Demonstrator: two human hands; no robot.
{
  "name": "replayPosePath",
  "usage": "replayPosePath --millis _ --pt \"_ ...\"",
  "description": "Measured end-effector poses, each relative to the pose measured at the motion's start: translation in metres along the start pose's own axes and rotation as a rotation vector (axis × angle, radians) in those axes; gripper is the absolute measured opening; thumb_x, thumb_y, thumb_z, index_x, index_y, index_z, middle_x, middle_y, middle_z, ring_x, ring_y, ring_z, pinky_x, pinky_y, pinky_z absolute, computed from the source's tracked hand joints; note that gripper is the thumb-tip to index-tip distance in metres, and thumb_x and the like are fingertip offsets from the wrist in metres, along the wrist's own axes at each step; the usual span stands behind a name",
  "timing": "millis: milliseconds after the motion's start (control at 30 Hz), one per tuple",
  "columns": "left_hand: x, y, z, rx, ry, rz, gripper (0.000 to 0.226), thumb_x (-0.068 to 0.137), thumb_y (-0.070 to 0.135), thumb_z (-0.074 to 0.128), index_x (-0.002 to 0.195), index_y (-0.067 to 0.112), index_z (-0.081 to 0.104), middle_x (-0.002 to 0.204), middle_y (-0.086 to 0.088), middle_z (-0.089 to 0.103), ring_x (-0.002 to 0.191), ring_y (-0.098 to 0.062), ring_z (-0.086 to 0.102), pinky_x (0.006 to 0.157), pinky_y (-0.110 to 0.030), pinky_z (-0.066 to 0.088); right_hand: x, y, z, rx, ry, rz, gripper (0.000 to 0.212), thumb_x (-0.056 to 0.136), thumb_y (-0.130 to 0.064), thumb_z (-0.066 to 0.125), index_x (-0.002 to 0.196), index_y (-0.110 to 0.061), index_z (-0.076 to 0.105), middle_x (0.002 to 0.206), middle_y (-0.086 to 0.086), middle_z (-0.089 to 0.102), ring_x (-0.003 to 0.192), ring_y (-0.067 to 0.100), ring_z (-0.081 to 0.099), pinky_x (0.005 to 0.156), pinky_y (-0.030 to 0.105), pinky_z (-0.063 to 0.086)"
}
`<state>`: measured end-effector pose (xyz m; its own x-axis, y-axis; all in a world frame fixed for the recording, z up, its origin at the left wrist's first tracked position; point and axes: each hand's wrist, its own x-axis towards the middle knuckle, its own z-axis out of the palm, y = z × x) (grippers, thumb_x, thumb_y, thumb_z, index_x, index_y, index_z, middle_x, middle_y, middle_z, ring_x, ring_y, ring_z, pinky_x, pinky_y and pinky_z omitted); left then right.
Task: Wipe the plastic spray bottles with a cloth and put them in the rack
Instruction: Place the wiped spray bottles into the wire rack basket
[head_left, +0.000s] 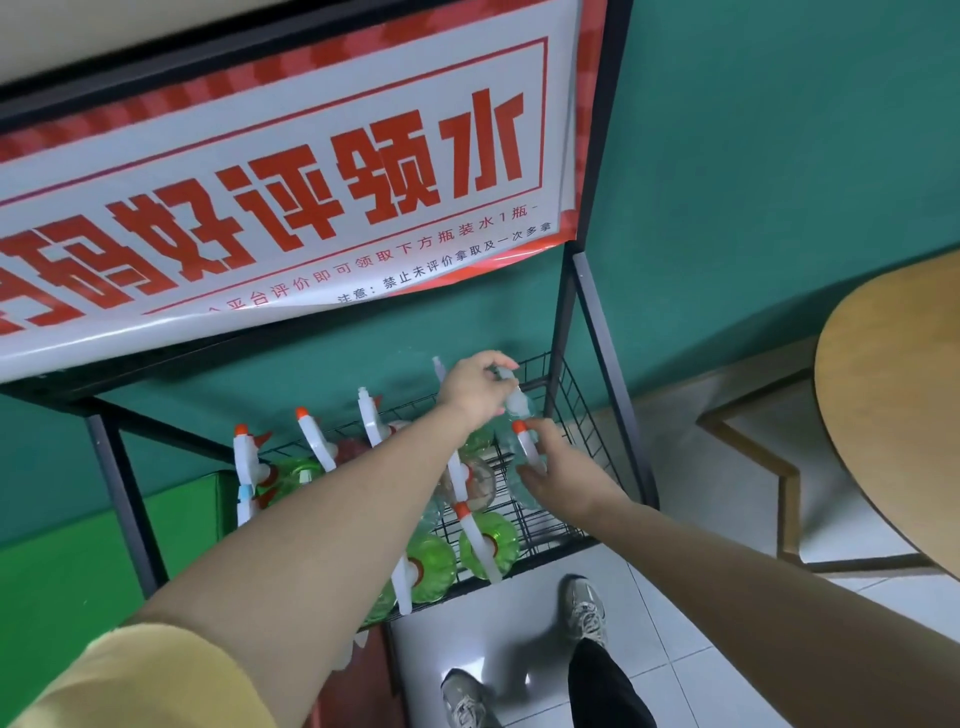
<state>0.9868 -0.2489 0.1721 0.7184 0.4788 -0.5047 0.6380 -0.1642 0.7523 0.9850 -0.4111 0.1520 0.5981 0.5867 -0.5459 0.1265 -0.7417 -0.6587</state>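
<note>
Reaching into the far right corner of the wire rack (566, 395), both hands meet on clear spray bottles. Left hand (475, 387) curls around the white trigger head of a clear bottle (517, 402) at the rack's back right; fingers wrapped, gripping. Right hand (563, 475) sits just in front of it, thumb and fingers closed on a second clear bottle (524, 452) with an orange nozzle tip; bottle body partly hidden by the palm. Whether the two bottles touch cannot be told.

Rack's basket shelf holds more spray bottles: green ones (488, 543) along its front edge, others in a row toward the back left, white triggers with orange tips pointing up and left. Some lie tilted against each other.

Above the rack hangs a white banner (291, 171) with red characters. Behind the rack, teal wall. Right of the rack, a round wooden table edge (883, 395). Below the rack's front, tiled floor and the person's sneakers (587, 608). Yellow sleeve (145, 680) on the left arm.
</note>
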Motion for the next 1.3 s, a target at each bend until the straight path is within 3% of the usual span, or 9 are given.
replayPosePath --millis 133,433,600,767,933,1067,1133,1200,1300 --pt "-0.008 -0.003 -0.011 -0.004 0.018 0.005 0.021 0.098 0.011 0.065 0.117 0.019 0.067 0.092 0.004 0.053 0.082 -0.019 0.063 0.091 -0.041 0.06 -0.005 -0.004 -0.002 -0.018 0.016 0.016 0.048 0.101 -0.023 0.051 0.143 -0.029 0.029 0.095 0.01 0.069 0.072 0.023 0.065 0.06 0.035 0.047" --pt "-0.046 -0.023 -0.046 -0.088 0.02 0.04 0.016 0.101 0.01 0.06 0.115 0.018 0.06 0.098 -0.004 0.057 0.081 -0.018 0.064 0.077 -0.031 0.062 -0.025 -0.018 -0.013 -0.105 0.051 0.043 0.054 0.1 -0.027 0.052 0.146 -0.03 0.025 0.114 0.008 0.068 0.071 0.02 0.065 0.058 0.032 0.048" --pt "-0.07 -0.042 -0.065 -0.092 0.066 0.036 0.018 0.102 0.012 0.058 0.119 0.017 0.059 0.105 -0.005 0.061 0.079 -0.019 0.066 0.068 -0.027 0.06 -0.04 -0.022 -0.012 -0.156 0.108 0.046 0.058 0.099 -0.031 0.054 0.148 -0.029 0.023 0.089 -0.001 0.066 0.069 0.017 0.064 0.053 0.031 0.044" --pt "-0.095 -0.069 -0.084 -0.04 0.12 0.032 0.021 0.101 0.015 0.059 0.121 0.02 0.059 0.098 -0.002 0.065 0.062 -0.018 0.062 0.068 -0.036 0.054 -0.056 -0.036 -0.008 -0.19 0.189 0.015 0.055 0.099 -0.029 0.055 0.147 -0.031 0.028 0.113 -0.003 0.052 0.076 0.016 0.065 0.058 0.032 0.051" --pt "-0.119 -0.093 -0.105 -0.039 0.218 0.043 0.019 0.099 0.018 0.062 0.117 0.022 0.06 0.083 0.001 0.061 0.062 -0.017 0.053 0.063 -0.031 0.045 -0.063 -0.052 0.005 -0.234 0.15 -0.028 0.052 0.1 -0.028 0.052 0.148 -0.029 0.031 0.126 0.004 0.057 0.075 0.017 0.063 0.059 0.033 0.049" --pt "-0.137 -0.114 -0.122 -0.052 0.264 0.038 0.017 0.1 0.016 0.061 0.115 0.023 0.059 0.081 0.002 0.056 0.054 -0.014 0.042 0.05 -0.025 0.037 -0.066 -0.068 0.022 -0.272 0.105 -0.063 0.047 0.1 -0.028 0.051 0.145 -0.026 0.037 0.11 0.001 0.065 0.062 0.014 0.063 0.064 0.038 0.059" --pt "-0.144 -0.125 -0.132 -0.071 0.288 0.025 0.018 0.101 0.016 0.06 0.118 0.022 0.06 0.082 0.0 0.056 0.061 -0.018 0.046 0.049 -0.02 0.037 -0.063 -0.075 0.031 -0.287 0.085 -0.081 0.047 0.1 -0.027 0.051 0.145 -0.025 0.037 0.11 0.004 0.068 0.064 0.017 0.066 0.066 0.04 0.06" --pt "-0.15 -0.135 -0.141 -0.086 0.308 0.012 0.017 0.101 0.019 0.06 0.118 0.024 0.06 0.085 0.0 0.057 0.071 -0.02 0.05 0.053 -0.02 0.038 -0.059 -0.083 0.039 -0.296 0.074 -0.102 0.048 0.1 -0.027 0.05 0.146 -0.025 0.036 0.105 0.002 0.069 0.06 0.016 0.062 0.058 0.035 0.054" --pt "-0.156 -0.151 -0.154 -0.053 0.365 -0.001 0.017 0.1 0.022 0.062 0.117 0.023 0.061 0.084 0.003 0.054 0.063 -0.015 0.047 0.054 -0.023 0.037 -0.053 -0.094 0.05 -0.303 0.048 -0.129 0.048 0.1 -0.028 0.051 0.146 -0.027 0.037 0.105 0.0 0.07 0.055 0.012 0.053 0.05 0.028 0.042"
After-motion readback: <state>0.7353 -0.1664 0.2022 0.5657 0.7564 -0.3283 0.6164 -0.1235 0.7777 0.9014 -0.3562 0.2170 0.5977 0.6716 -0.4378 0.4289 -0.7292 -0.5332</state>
